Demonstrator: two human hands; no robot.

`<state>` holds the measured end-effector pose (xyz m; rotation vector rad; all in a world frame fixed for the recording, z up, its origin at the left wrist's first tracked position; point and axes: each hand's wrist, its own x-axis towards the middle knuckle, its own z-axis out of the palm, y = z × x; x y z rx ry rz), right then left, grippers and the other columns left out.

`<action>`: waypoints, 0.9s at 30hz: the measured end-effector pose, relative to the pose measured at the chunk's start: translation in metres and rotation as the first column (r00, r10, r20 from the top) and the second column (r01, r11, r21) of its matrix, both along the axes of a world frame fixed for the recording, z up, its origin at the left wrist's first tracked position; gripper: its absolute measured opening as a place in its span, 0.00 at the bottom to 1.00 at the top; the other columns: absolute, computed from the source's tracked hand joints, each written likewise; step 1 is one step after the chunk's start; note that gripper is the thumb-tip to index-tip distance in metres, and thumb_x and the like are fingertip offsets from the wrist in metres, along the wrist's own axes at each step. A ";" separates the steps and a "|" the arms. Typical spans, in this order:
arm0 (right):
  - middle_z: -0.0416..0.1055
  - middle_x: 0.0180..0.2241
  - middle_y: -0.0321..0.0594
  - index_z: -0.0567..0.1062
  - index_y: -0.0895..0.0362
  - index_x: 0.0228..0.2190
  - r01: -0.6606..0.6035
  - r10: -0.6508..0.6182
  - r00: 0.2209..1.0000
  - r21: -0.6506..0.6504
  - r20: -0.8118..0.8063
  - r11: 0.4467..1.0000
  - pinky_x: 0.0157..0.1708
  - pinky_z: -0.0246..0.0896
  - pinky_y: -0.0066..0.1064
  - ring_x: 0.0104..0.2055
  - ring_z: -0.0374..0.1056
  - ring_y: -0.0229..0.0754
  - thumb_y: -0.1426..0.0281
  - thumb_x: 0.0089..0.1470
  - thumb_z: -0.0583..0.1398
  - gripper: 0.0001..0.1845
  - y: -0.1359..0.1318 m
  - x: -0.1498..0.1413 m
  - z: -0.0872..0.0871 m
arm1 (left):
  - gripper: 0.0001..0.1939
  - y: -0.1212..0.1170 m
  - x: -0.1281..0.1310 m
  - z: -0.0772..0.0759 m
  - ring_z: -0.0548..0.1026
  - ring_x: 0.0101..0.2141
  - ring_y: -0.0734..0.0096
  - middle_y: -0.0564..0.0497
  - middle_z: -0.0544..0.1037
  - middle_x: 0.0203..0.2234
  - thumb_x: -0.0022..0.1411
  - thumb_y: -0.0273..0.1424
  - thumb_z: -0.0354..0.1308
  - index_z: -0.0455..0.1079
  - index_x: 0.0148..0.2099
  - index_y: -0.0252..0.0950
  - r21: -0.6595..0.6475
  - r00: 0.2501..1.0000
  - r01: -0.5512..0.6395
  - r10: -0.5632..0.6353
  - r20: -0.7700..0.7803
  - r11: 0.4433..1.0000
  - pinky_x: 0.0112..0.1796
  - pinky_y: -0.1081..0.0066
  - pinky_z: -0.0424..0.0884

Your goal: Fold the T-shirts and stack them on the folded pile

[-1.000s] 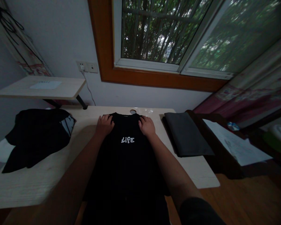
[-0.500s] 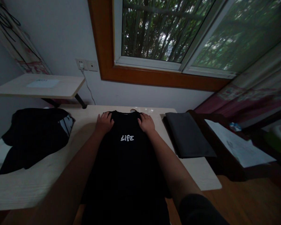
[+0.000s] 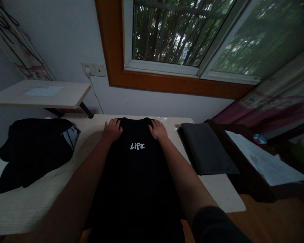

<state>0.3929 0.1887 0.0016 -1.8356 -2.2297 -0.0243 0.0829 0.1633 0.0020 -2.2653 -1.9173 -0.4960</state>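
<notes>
A black T-shirt [image 3: 136, 175] with white lettering across the chest lies spread on the pale wooden table [image 3: 50, 179], its collar close to the back edge. On its left shoulder area rests my left hand [image 3: 112, 131], palm down, fingers stretched forward and thumb apart. My right hand [image 3: 158, 129] lies the same way on the opposite shoulder. Both hands are open and press on the fabric. The lower part of the shirt runs down toward my body, where it merges with dark clothing and its hem cannot be made out.
A crumpled black garment [image 3: 38, 152] with a grey print lies at the left, below a small raised shelf [image 3: 40, 98] holding a paper. On the right sits a dark grey folder [image 3: 207, 148]. Beyond it are a paper sheet [image 3: 263, 162] and a curtain. A window [image 3: 177, 37] is ahead.
The shirt's collar has shifted slightly toward the back edge, covering a small pale round thing behind it. Both hands stay on the shoulders. The camera view has moved a little.
</notes>
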 end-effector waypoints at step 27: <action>0.47 0.73 0.48 0.59 0.63 0.68 -0.103 0.102 0.995 0.065 0.011 0.993 0.72 0.35 0.50 0.75 0.43 0.50 0.60 0.71 0.46 0.32 -0.045 -0.012 0.010 | 0.28 -0.028 0.012 0.022 0.51 0.72 0.53 0.43 0.57 0.71 0.74 0.40 0.40 0.60 0.70 0.37 0.032 0.990 0.138 -0.138 -0.017 0.990 0.68 0.44 0.43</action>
